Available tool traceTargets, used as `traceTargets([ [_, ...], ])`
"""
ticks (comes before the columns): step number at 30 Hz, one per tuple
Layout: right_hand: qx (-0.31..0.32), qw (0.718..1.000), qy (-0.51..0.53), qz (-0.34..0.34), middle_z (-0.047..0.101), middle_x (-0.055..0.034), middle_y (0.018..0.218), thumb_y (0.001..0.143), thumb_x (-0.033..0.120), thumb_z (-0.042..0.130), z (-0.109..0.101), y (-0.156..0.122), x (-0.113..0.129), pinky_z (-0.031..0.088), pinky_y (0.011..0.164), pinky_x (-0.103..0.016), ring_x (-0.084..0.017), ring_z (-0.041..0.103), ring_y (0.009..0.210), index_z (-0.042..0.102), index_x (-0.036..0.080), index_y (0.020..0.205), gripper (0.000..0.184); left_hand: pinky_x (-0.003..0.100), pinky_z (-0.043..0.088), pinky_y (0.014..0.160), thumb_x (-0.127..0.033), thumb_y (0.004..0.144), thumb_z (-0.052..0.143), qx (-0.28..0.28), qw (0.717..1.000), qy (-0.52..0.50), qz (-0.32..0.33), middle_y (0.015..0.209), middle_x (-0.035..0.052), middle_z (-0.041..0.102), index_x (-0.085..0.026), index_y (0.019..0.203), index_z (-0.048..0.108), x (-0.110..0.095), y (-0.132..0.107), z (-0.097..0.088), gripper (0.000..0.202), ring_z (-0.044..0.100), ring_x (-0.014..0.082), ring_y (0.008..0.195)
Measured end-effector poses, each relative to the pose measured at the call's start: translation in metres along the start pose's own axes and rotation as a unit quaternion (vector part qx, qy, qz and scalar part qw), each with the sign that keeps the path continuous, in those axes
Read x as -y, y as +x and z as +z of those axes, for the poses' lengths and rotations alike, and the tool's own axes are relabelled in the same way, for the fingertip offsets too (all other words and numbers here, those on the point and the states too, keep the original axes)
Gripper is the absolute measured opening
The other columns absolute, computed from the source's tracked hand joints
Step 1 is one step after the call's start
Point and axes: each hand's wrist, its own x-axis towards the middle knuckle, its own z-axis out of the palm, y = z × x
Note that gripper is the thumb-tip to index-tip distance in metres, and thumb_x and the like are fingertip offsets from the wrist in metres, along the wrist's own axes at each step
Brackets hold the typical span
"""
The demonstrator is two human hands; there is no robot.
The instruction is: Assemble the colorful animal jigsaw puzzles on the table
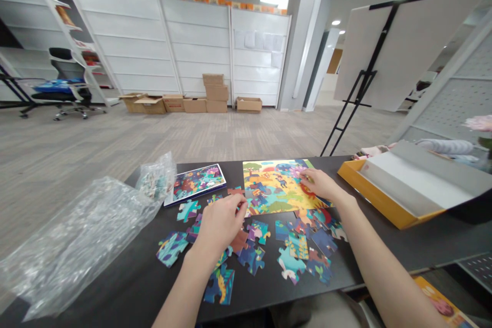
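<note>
Mid-tabletop [115,277], flat and partly filled in: the puzzle board [279,184], with the right hand [321,184] spread loosely open on its right part, fingertips touching a piece there, nothing gripped. At the board's lower left corner, the left hand [223,221], fingers curled down onto the loose puzzle pieces [295,253] scattered before the board; impossible to tell whether one is pinched. Further out: a picture card [197,182] just left of the board, crumpled plastic bags [77,238] far left, an open yellow box [407,189] at the right.
</note>
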Motion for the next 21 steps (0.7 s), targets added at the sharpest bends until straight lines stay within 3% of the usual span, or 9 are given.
traceTargets([
  [11,-0.002,0.999,-0.009,0.036,0.072,-0.0119,0.122,0.092,0.028,0.057,-0.004,-0.004,-0.016,0.050,0.100,-0.033,-0.025,0.068,0.111,0.074,0.020,0.113,0.028,0.028,0.042,0.070,-0.032,0.097,0.052,0.002,1.000,-0.001,0.009,0.098,-0.0023,0.079,-0.029,0.097,0.072,0.002,0.000,0.001,0.020,0.073,0.0202,0.091],
  [21,-0.002,0.999,-0.004,0.044,0.073,-0.0113,0.120,0.090,0.024,0.059,-0.012,-0.007,-0.009,0.050,0.098,-0.034,-0.026,0.068,0.110,0.075,0.020,0.108,0.024,0.027,0.044,0.070,-0.031,0.098,0.051,0.007,1.000,0.002,0.011,0.100,0.0001,0.079,-0.027,0.098,0.071,0.001,0.000,0.002,0.020,0.074,0.0200,0.091],
])
